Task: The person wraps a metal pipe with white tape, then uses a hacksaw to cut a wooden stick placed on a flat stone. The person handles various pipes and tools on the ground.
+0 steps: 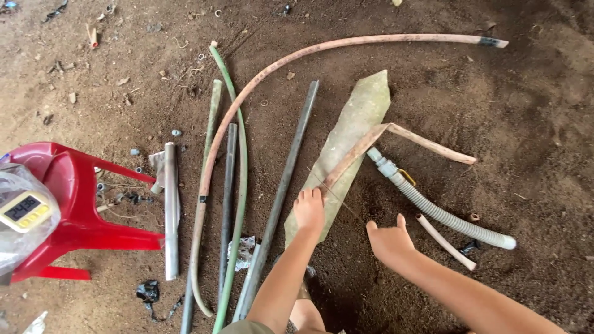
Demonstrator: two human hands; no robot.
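My left hand (308,210) lies flat on a pale green, pointed sheet (362,111) on the dirt floor. Its fingertips touch the near end of a kinked pinkish hose (427,141) that lies across the sheet. My right hand (388,238) hovers just to the right over bare soil, fingers apart, thumb raised, holding nothing. A grey corrugated hose (445,216) with a white end and a short pinkish tube piece (445,241) lie just right of that hand. A thin stick crosses the sheet near my left fingertips.
A long curved pinkish hose (260,74), a green hose (240,167), a dark pipe (291,161) and a grey metal tube (171,210) lie side by side to the left. A tipped red plastic stool (80,210) with a bagged yellow digital device (25,210) stands at far left.
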